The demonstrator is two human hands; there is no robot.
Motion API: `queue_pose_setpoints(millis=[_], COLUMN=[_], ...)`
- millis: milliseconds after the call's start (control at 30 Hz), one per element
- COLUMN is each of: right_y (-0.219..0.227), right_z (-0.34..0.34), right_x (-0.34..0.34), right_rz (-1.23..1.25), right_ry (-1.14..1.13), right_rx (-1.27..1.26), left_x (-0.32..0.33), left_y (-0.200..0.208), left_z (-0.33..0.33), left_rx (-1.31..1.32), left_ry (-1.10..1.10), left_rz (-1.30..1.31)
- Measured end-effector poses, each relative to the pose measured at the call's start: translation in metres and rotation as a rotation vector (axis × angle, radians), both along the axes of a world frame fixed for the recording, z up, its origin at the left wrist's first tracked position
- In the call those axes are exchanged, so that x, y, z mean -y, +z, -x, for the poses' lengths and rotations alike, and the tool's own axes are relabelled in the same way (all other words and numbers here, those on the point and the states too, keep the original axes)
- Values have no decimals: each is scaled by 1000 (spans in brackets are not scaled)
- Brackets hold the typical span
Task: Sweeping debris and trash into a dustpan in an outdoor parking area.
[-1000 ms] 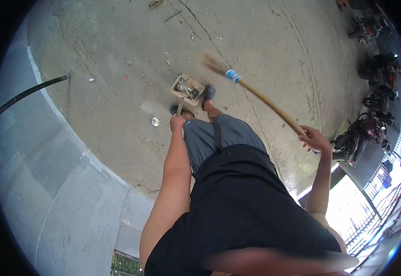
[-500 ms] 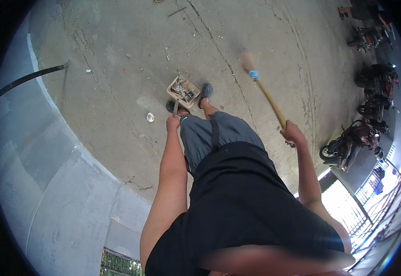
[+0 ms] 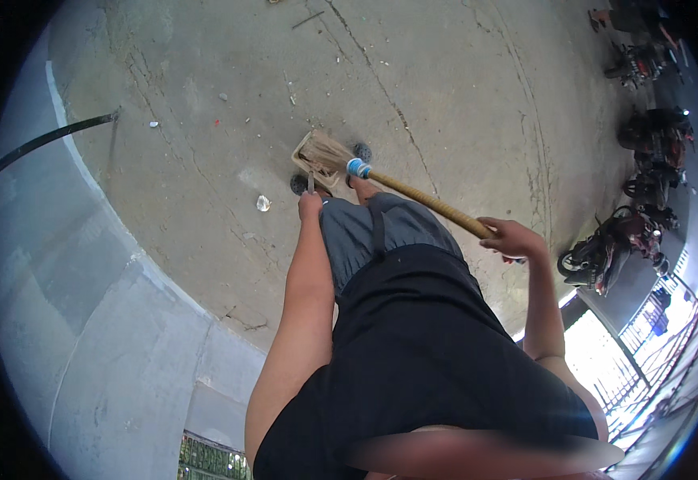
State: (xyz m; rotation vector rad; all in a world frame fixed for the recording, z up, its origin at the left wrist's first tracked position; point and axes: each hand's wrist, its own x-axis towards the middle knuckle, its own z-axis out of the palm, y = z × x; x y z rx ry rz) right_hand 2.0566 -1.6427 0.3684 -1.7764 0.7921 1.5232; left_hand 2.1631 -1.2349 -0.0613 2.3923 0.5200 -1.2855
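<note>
Over a grey, cracked concrete floor [image 3: 229,152], both bare arms are extended from the black short-sleeved shirt [image 3: 445,352]. The left arm [image 3: 305,296] is held nearly straight down; the right arm [image 3: 543,316] is bent at the elbow and held out to the side. A long yellow-brown broom [image 3: 425,200] with a blue-and-white band is slanted inward from the right hand [image 3: 515,238], whose fingers are wrapped around the handle's upper end. The brown bristles are spread over a pale beige, rectangular open-topped dustpan [image 3: 299,154], positioned near the dark clogs [image 3: 363,151]. Its short handle is clamped in the left hand [image 3: 310,205], with the fingers curled together. The contents are largely covered by the bristles and cannot be told apart. Beside it on the floor, a crumpled silvery-white scrap [image 3: 263,203] is seen.
</note>
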Motion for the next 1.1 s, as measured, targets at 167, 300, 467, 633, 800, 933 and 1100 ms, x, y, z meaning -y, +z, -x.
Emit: queue_pose_setpoints(millis=[167, 300, 467, 633, 800, 933, 1100], right_y=[38, 20, -64, -88, -45, -31, 22], right_z=[-14, -26, -25, -29, -54, -55, -80], right_x=[33, 43, 17, 19, -26, -31, -26], right_rz=[148, 247, 376, 390, 82, -52, -28], right_ry=[-86, -143, -74, 50, 242, 243, 260], right_rx=[74, 174, 320, 338, 168, 148, 179], left_x=[1, -28, -31, -28, -41, -36, -124], left_y=[35, 39, 45, 44, 39, 66, 207], left_z=[-4, 7, 25, 39, 48, 26, -42], left_rx=[-3, 77, 93, 81, 49, -51, 1076], left_ry=[60, 139, 206, 250, 304, 248, 197], left_rz=[-45, -99, -105, -93, -73, -190, 269])
